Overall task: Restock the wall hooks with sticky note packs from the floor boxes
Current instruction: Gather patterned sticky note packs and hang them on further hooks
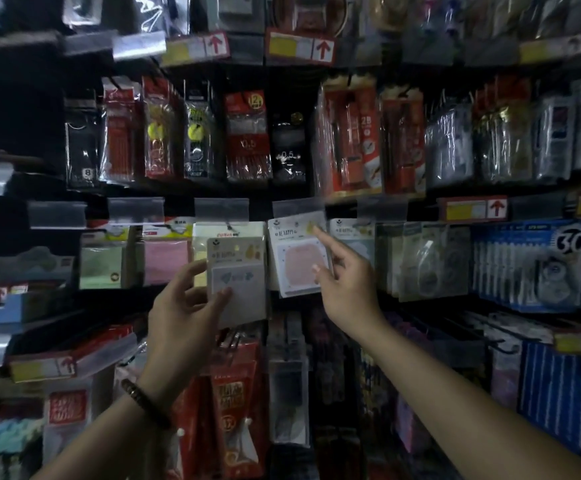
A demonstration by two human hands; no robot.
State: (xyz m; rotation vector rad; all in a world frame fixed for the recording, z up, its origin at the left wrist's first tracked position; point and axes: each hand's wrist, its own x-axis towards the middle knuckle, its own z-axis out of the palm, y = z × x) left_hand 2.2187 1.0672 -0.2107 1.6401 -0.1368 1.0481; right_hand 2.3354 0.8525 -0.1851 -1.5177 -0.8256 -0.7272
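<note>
The left hand pinched a grey sticky note pack in its fingers, not yet hung. Just right of them, the right hand, fingers released, touched a pink pack already hanging.

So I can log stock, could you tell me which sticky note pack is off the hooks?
The grey pack gripped by the left hand; the others hang in the row behind it.

Left hand, right hand bare, forearms bare; dark brown beaded bracelet at left wrist.
</note>
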